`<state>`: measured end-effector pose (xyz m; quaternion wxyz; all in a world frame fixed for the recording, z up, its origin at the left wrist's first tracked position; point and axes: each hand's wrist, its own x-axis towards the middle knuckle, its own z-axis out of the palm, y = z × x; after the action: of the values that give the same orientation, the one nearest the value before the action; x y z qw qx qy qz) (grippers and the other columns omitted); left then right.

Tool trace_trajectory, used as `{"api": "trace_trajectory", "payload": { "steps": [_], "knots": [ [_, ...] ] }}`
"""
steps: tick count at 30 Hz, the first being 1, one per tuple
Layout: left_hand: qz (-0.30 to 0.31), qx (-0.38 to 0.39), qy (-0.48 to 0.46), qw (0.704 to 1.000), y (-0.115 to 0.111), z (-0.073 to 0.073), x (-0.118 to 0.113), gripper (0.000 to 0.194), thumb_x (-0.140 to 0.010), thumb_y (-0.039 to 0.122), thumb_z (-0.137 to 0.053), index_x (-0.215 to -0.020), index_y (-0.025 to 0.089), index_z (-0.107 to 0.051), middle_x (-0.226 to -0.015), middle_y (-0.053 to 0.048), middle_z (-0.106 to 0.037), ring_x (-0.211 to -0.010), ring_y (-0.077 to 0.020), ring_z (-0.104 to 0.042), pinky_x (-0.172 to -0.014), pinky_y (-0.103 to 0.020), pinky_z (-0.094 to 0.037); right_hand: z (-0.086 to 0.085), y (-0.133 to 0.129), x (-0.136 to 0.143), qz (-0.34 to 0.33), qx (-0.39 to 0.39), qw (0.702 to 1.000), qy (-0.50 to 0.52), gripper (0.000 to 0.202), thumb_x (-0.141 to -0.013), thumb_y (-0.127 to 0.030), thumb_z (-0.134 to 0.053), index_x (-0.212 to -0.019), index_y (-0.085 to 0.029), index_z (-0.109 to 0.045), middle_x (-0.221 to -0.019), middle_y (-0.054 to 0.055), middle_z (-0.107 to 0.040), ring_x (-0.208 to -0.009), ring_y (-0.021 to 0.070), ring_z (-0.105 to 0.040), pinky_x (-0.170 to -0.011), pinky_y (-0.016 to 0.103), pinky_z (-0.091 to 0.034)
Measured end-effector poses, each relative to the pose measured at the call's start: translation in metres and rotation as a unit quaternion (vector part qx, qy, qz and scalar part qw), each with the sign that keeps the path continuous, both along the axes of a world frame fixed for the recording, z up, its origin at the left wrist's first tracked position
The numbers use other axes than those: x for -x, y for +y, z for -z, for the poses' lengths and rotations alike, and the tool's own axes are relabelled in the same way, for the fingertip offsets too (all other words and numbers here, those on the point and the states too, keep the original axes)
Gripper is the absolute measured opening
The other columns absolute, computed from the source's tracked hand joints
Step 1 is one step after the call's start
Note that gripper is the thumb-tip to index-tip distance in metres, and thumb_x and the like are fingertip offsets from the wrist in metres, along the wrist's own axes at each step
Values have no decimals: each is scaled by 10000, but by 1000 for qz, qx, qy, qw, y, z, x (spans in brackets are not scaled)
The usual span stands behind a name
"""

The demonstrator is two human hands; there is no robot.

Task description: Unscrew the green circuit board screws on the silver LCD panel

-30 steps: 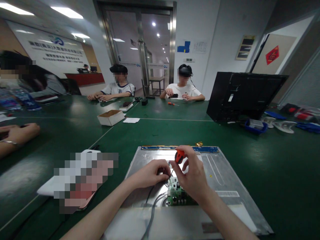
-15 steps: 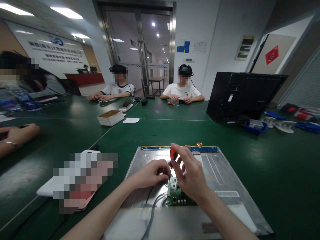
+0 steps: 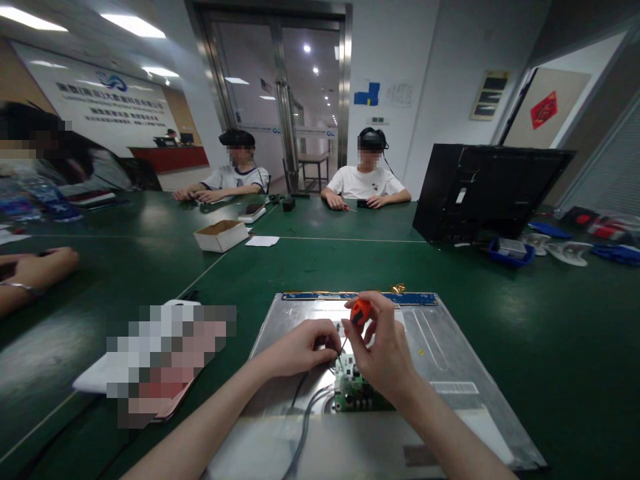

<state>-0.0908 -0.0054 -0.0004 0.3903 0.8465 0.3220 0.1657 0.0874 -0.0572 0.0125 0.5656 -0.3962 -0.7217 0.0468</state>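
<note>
A metal display panel (image 3: 430,340) lies on the green table, with a blue circuit strip (image 3: 420,299) along its far edge. On its middle sits a green circuit board (image 3: 350,393). My right hand (image 3: 387,350) is closed on the orange and black handle of a screwdriver (image 3: 360,312), its thin shaft slanting down to the board's upper left corner. Close to the screwdriver's tip, my left hand (image 3: 305,347) has its fingers pinched together; what they hold, if anything, is hidden. Grey cables (image 3: 306,427) run from the board toward me.
A black monitor (image 3: 490,193) stands at the back right beside a blue tray (image 3: 511,253). Left of the panel lie blurred white and pink items (image 3: 175,373). An open white box (image 3: 221,237) is farther back. Several people sit around the table (image 3: 310,263).
The screwdriver's handle has tilted to the right and toward me, my right hand shifting with it. My left hand has stayed put. Across the table, a person's hand has moved onto another screwdriver.
</note>
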Motion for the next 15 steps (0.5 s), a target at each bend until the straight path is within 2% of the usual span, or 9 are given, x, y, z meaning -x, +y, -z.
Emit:
{"api": "trace_trajectory", "payload": {
  "steps": [5,9,15],
  "knots": [
    [-9,6,3,1000,1,3,1,134,-763,122,-570,-878,166,-622,-813,-1,-606,-728,-152,-525,-666,-256,-417,-4,-1,-1,-16,-8,1000,-21,344,-927,-186,-489,-1258,-243,-415,-1055,77,-583,-678,132,-584,-513,257,-498],
    [2,15,-11,1000,3,6,1,135,-757,116,-565,-872,161,-622,-817,-5,-615,-742,-157,-540,-689,-267,-431,-7,-3,-3,-23,17,999,-31,383,-941,-170,-455,-1309,-274,-451,-1172,96,-520,-742,143,-602,-554,292,-527],
    [3,16,-6,1000,2,4,1,135,-762,115,-563,-873,165,-623,-814,-6,-619,-752,-160,-539,-702,-268,-436,-6,-2,-3,-38,32,998,-36,485,-927,-137,-430,-1391,-270,-383,-1179,103,-547,-785,165,-605,-555,292,-531]
  ]
}}
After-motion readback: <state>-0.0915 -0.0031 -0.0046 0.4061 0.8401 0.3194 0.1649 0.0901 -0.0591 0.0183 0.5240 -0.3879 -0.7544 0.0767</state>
